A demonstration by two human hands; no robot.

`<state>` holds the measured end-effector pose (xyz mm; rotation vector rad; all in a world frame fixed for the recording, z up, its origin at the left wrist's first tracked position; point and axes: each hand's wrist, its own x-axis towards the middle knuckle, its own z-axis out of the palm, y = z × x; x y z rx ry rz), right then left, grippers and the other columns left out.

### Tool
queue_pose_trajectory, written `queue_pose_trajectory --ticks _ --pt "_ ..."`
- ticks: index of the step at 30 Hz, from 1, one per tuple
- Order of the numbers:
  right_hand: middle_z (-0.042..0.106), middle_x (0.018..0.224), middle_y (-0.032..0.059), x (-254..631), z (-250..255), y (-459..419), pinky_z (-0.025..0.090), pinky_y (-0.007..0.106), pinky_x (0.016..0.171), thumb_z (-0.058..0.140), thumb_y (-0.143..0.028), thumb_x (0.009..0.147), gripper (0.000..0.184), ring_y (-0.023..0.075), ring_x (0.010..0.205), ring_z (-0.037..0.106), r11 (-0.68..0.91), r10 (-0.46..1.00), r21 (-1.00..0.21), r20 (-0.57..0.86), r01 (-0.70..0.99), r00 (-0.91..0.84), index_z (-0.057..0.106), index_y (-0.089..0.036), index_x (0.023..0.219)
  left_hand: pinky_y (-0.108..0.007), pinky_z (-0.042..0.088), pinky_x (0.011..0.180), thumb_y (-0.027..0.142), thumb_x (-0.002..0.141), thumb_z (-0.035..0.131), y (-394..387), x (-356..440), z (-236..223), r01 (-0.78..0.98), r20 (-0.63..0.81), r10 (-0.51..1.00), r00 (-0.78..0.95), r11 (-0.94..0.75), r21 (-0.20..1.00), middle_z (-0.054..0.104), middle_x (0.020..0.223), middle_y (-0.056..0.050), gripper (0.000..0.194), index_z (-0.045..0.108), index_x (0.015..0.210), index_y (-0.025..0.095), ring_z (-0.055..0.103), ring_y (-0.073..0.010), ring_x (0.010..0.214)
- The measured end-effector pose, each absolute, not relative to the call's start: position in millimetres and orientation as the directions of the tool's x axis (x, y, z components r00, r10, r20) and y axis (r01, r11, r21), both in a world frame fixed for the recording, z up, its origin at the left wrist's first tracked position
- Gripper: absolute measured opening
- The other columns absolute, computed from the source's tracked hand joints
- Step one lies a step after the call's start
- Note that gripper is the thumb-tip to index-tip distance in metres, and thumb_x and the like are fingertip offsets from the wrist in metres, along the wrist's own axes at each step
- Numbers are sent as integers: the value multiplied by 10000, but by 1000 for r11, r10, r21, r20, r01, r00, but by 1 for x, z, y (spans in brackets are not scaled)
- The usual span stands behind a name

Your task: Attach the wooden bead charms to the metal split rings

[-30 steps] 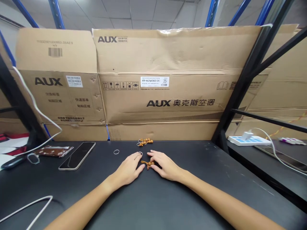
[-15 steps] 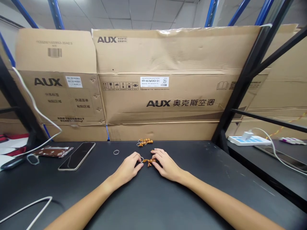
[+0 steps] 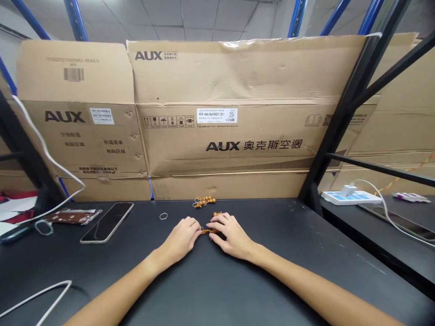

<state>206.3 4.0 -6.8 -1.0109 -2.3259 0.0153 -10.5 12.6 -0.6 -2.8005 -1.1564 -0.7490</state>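
Observation:
Between my hands, on the black tabletop, lies a small brown wooden-bead keychain [image 3: 205, 232] with a yellowish cord. My left hand [image 3: 181, 235] pinches its left end, where the ring is mostly covered by the fingertips. Over the beaded end, my right hand [image 3: 233, 234] curls with thumb below and fingers above, hiding most of the beads. Another brown bead piece [image 3: 216, 213] peeks out just behind the right fingers. Farther back, near the cardboard, rests a cluster of beaded keychains [image 3: 205, 201] with metal rings. A loose metal ring [image 3: 163, 216] lies left of them.
A phone [image 3: 107, 222] and a brown packet [image 3: 74, 216] lie on the left, with a white cable [image 3: 54, 290] nearer me. Large cardboard boxes [image 3: 231, 163] wall off the back. At right stand a black rack post [image 3: 335, 131] and a power strip [image 3: 363, 198].
My left fingers have closed further over the ring, covering more of it. My right hand has shifted slightly left over the beads, which are now more hidden. The view has moved a little.

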Motion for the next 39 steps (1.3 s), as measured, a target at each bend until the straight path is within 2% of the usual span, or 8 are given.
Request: queue_pose_trajectory --ticks 6,11,15,18,23,29,39 --pt "606 1046 58 203 -7 2 410 372 822 530 -328 915 166 216 984 499 697 695 -291 498 655 -518 677 -262 953 -314 452 820 246 966 394 11 -8 1 584 413 686 599 -727 361 654 912 -35 242 614 874 205 566 -186 864" --pt "593 1008 37 203 -8 2 403 356 818 567 -291 896 124 194 961 496 701 698 -312 484 641 -528 637 -227 815 -303 461 825 294 954 418 8 -5 5 556 379 728 572 -683 473 675 916 -35 253 648 891 210 581 -183 872" --pt "596 954 31 203 -6 1 406 353 798 606 -269 865 57 197 927 499 718 687 -322 476 618 -549 609 -228 825 -304 457 831 300 945 435 8 -6 5 556 370 743 558 -666 497 683 932 -33 247 658 886 214 596 -183 880" --pt "601 884 23 203 -5 0 406 346 776 590 -251 870 73 191 882 503 711 695 -341 476 615 -539 577 -220 805 -306 455 831 319 940 444 8 -6 5 563 364 758 541 -648 513 687 926 -33 250 667 886 218 602 -186 875" --pt "604 774 -3 203 -3 -1 394 337 778 558 -213 878 76 179 836 519 704 706 -408 489 581 -512 539 -219 805 -289 441 775 317 938 447 4 -3 5 600 340 797 499 -601 528 679 837 -14 265 676 853 214 604 -173 776" --pt "595 771 -2 204 -3 -1 397 336 778 542 -218 883 83 173 827 524 703 708 -449 511 552 -487 531 -213 800 -279 426 739 327 938 444 1 0 5 612 332 805 491 -590 527 670 819 -11 273 670 841 208 591 -169 754" --pt "598 771 6 203 -7 1 399 329 759 536 -237 893 147 173 815 516 695 711 -409 516 591 -478 516 -209 751 -285 428 756 330 936 453 0 0 7 585 334 794 508 -603 543 672 808 -11 267 673 838 213 595 -166 744"
